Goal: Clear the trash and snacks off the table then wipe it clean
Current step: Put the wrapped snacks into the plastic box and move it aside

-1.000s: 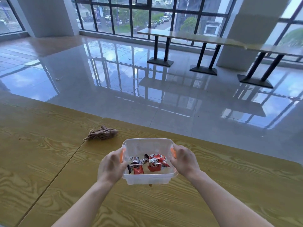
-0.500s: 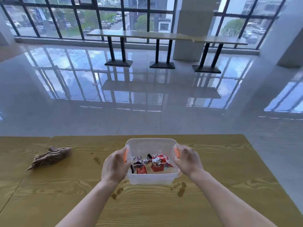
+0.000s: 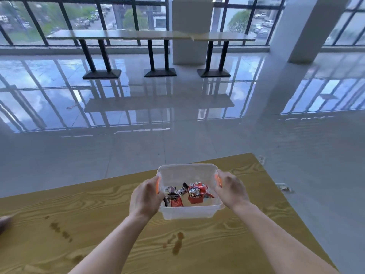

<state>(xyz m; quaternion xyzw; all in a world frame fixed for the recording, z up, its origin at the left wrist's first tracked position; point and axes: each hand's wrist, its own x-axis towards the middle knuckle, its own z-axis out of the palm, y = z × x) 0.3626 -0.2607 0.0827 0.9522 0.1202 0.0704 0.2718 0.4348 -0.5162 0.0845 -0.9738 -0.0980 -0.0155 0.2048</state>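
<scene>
Table: wood-grain top, mostly bare in view; dark wet-looking stains near the middle and more toward the left. Wiping not yet done, by the look of it. Blurred brown shape at the far left edge, cannot tell what. Scraps on the floor just off the right edge.

Box: clear plastic, orange clips, held above the table toward its right end. Snacks gathered inside, so clearing seems well along.

Left hand: wrapped around the box's left side, fingers pressed at the clip. Right hand: clasps the right side likewise. Both forearms extended forward.
</scene>
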